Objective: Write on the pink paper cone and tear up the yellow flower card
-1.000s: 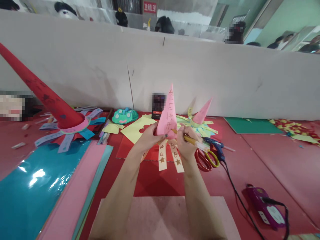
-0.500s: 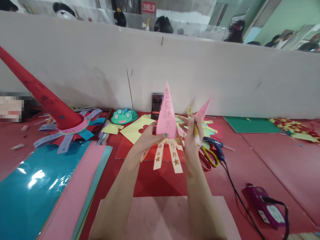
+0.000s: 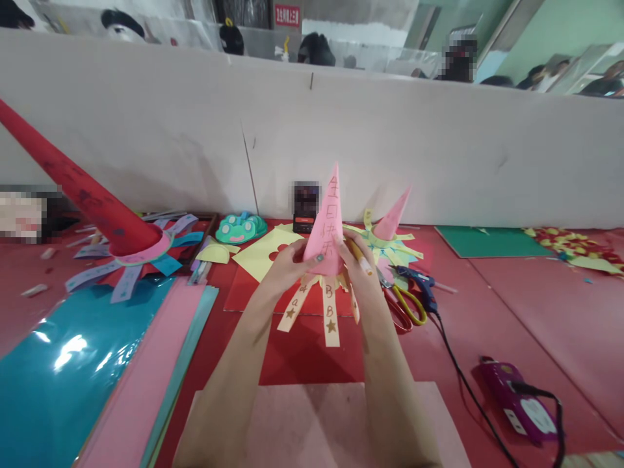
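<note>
A pink paper cone hat [image 3: 327, 227] with Chinese writing down its front stands upright between my hands. Cream paper strips [image 3: 330, 315] with letters and gold stars spread from its base. My left hand [image 3: 295, 263] grips the cone's lower left side, thumb across the front. On the other side, my right hand [image 3: 355, 260] touches the lower right of the cone and also holds a yellow-and-white marker [image 3: 361, 255]. Behind that hand stands a smaller pink cone [image 3: 392, 216] with yellow strips. Scissors [image 3: 409, 305] and a blue glue gun [image 3: 418, 284] lie just right of my forearm.
At left, a tall red cone hat [image 3: 97, 201] leans over blue and pink sheets [image 3: 78, 370]. A green frog-shaped item [image 3: 241, 227] and a phone [image 3: 305, 208] stand near the white partition [image 3: 419, 143]. A purple device [image 3: 519, 403] with a cord lies at right.
The cone has turned, its writing and strips shifting. My right hand has come inward from beside the smaller cone onto the large cone's right side, marker still held.
</note>
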`<action>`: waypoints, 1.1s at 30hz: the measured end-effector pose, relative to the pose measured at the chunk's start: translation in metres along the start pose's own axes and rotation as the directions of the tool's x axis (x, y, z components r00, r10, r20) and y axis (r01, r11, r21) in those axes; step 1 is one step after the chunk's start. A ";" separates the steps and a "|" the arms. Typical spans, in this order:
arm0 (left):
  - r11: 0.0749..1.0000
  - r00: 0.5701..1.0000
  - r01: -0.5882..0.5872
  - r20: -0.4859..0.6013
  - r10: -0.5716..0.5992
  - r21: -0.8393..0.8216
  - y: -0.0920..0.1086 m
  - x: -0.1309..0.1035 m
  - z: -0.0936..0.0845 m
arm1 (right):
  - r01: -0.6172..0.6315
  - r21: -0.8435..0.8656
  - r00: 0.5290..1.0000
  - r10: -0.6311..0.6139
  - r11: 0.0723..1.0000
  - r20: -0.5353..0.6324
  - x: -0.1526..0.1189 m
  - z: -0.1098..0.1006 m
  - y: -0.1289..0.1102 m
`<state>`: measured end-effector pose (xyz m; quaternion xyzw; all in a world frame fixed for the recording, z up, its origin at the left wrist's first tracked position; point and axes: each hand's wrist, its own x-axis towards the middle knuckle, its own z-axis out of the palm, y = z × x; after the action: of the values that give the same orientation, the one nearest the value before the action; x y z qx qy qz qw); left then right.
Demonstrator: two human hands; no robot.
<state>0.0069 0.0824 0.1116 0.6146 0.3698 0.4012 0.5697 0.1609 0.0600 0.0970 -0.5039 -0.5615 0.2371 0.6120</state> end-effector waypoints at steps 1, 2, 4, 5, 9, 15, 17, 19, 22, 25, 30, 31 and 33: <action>1.000 1.000 0.002 -0.008 -0.002 0.001 0.000 0.000 0.000 | -0.023 0.024 1.000 0.023 0.999 -0.001 0.000 0.000 0.000; 1.000 1.000 0.004 -0.020 -0.004 0.001 0.001 0.001 0.000 | -0.056 0.050 0.998 0.056 0.997 0.002 0.000 0.000 0.001; 1.000 0.999 0.007 -0.044 -0.007 0.014 0.001 0.001 0.000 | -0.091 0.072 0.996 0.091 0.993 0.013 0.000 0.001 0.002; 0.999 0.998 0.008 -0.057 -0.006 0.032 0.001 0.002 0.000 | -0.099 0.071 0.995 0.098 0.993 0.017 0.000 0.001 0.002; 0.993 0.993 0.029 -0.116 -0.016 0.115 0.000 0.002 -0.002 | -0.076 0.036 0.997 0.074 0.996 0.036 0.001 0.000 0.004; 0.991 0.993 0.036 -0.118 -0.021 0.127 -0.002 0.002 -0.003 | -0.036 0.008 0.998 0.035 0.999 0.044 0.000 -0.001 0.004; 0.988 0.992 0.039 -0.123 -0.021 0.148 -0.001 0.001 -0.003 | -0.047 0.015 0.997 0.046 0.999 0.059 0.000 -0.001 0.003; 0.985 0.991 0.042 -0.132 -0.020 0.169 0.000 0.000 -0.002 | -0.065 0.024 0.996 0.063 0.998 0.065 0.000 0.000 0.004; 0.983 0.988 0.022 -0.154 0.006 0.181 0.001 0.000 -0.001 | -0.072 0.041 0.996 0.069 0.997 0.063 0.001 0.001 0.007; 0.982 0.983 -0.027 -0.172 0.060 0.186 0.002 0.001 0.000 | -0.061 0.075 0.996 0.056 0.995 0.065 0.001 0.002 0.009; 0.987 0.980 -0.051 -0.181 0.078 0.149 0.001 0.001 0.000 | -0.088 0.106 0.993 0.079 0.990 0.083 0.000 0.003 0.008; 0.988 0.980 -0.051 -0.184 0.078 0.147 0.000 0.001 0.000 | -0.093 0.108 0.993 0.084 0.990 0.087 0.000 0.003 0.007; 0.986 0.978 -0.057 -0.189 0.087 0.159 0.000 0.002 -0.001 | -0.097 0.106 0.992 0.088 0.990 0.087 0.000 0.003 0.005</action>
<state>0.0072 0.0843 0.1115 0.6269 0.4311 0.4506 0.4671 0.1599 0.0627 0.0921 -0.4848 -0.5481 0.3165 0.6036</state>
